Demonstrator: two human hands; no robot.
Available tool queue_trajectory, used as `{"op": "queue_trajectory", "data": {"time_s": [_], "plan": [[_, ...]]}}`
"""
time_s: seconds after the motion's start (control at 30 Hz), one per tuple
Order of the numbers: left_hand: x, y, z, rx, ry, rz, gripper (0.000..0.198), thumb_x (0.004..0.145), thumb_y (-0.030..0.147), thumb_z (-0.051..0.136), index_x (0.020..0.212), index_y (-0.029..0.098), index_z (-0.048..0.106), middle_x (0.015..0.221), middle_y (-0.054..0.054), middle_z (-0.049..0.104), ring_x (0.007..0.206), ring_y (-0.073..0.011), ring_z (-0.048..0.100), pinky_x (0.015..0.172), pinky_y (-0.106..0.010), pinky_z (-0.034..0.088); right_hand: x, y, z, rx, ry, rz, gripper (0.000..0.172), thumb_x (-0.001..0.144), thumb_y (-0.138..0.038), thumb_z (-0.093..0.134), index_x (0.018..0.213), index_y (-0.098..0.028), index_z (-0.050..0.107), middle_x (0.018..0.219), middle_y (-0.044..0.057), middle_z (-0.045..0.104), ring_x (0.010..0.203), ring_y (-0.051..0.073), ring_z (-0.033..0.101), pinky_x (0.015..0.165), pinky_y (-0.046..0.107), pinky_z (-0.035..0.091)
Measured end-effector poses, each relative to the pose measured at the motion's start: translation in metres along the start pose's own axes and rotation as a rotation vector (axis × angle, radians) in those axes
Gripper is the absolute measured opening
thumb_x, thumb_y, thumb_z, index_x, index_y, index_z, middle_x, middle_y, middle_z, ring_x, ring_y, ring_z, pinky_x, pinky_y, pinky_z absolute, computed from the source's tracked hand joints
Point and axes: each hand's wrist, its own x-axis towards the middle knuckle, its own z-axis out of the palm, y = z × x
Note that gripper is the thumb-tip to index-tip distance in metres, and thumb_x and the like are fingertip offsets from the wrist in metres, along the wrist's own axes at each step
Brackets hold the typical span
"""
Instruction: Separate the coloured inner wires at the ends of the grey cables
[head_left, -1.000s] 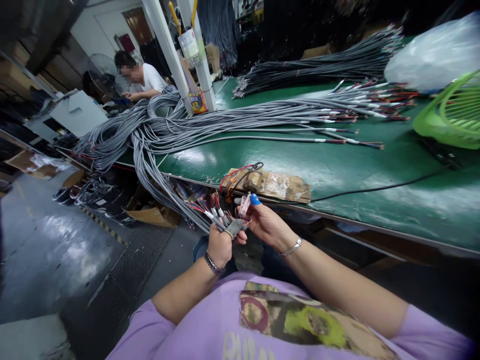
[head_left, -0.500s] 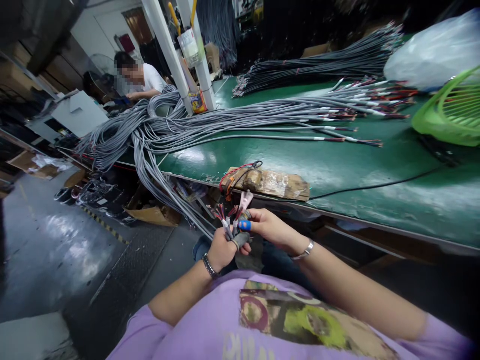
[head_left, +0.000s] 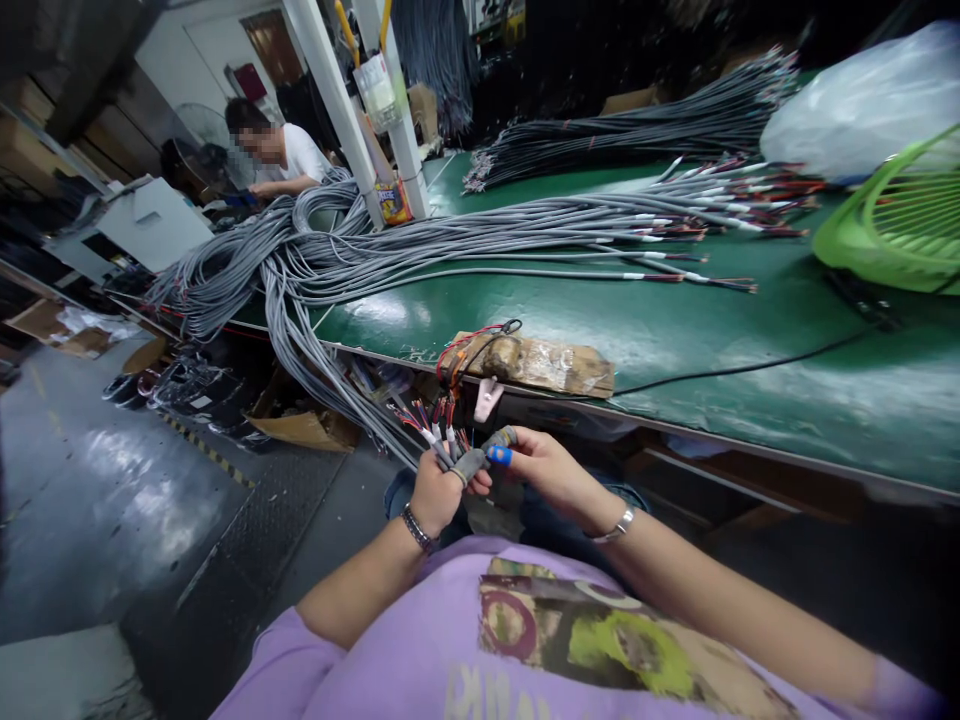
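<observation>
Several grey cables (head_left: 441, 452) are wrapped in my left hand (head_left: 442, 492), their stripped ends fanning upward. Thin red, dark and pale wires (head_left: 424, 412) spread from those ends. A grey cover sits on my left thumb. My right hand (head_left: 536, 462) is beside it, with thumb and finger pinched close to the left thumb tip; what lies in that pinch is too small to make out. It wears a grey finger cover and a blue band (head_left: 499, 456). Just above my hands a pink clip (head_left: 488, 398) hangs at the bench edge.
On the green bench (head_left: 720, 400) a wooden block (head_left: 559, 366) lies at the near edge. Long grey cables (head_left: 450, 240) run across behind it, with a dark cable bundle (head_left: 600, 150) farther back. A green fan (head_left: 900, 220) and plastic bag (head_left: 862, 110) stand right. Another person (head_left: 289, 155) works far left.
My left hand and the cable ends have shifted slightly left and the wires now fan wider. The right hand has moved away from the wire ends to the left thumb tip.
</observation>
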Motion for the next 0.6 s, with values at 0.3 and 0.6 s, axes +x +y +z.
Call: {"op": "queue_trajectory", "data": {"time_s": [0.3,0.6], "plan": [[-0.005,-0.003,-0.004,-0.055,0.000,0.017,0.033,0.072,0.045,0.069,0.065,0.013,0.062,0.052,-0.003,0.065,0.043,-0.0119,0.059,0.044,-0.021,0.046,0.014,-0.008,0.013,-0.068,-0.043,-0.034,0.033,0.060,-0.042,0.077,0.065,-0.015,0.059,0.058,-0.003,0.055,0.053,0.009,0.043,0.053,0.024,0.034],[-0.003,0.008,0.003,-0.199,0.126,0.004,0.032,0.068,0.043,0.072,0.065,0.012,0.063,0.049,-0.002,0.063,0.040,-0.0104,0.056,0.042,-0.021,0.045,0.013,-0.004,0.011,0.078,0.116,-0.006,0.023,0.063,-0.032,0.072,0.057,-0.017,0.055,0.052,-0.005,0.048,0.050,0.007,0.039,0.053,0.023,0.033]]}}
